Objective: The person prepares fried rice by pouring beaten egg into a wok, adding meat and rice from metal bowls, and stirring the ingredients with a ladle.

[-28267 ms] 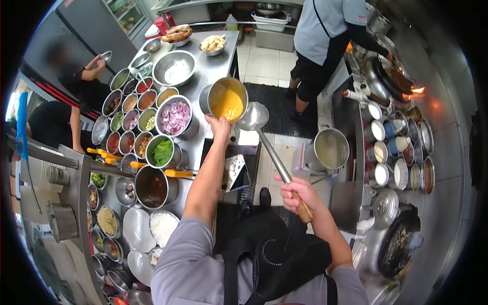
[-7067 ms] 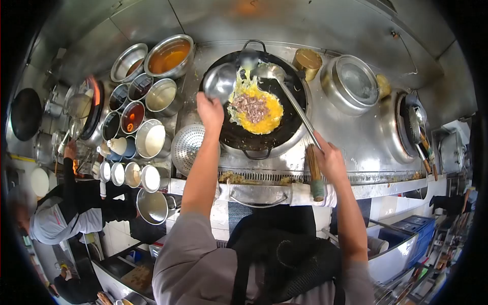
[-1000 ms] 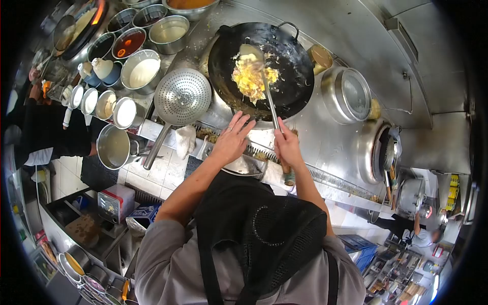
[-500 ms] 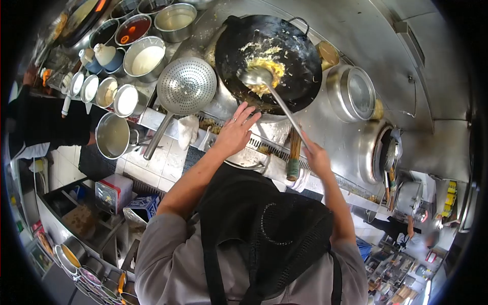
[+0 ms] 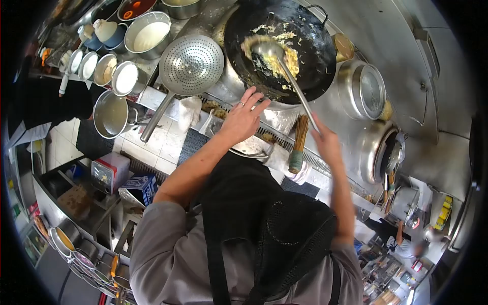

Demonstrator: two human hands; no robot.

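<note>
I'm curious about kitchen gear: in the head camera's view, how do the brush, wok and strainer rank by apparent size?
1. Wok, clearly largest
2. Strainer, much wider than the brush
3. Brush, slim and smallest

No lettering or number can be read here.

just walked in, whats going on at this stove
Someone in a grey shirt is cooking. Their right hand grips a long-handled metal ladle, its bowl among loose yellow, egg-like food in a large, round black wok. The left hand is open at the wok's near rim; whether it touches isn't clear. A round, perforated metal strainer lies left of the wok, and a bamboo brush with a green-bound handle lies between the two arms.
</note>
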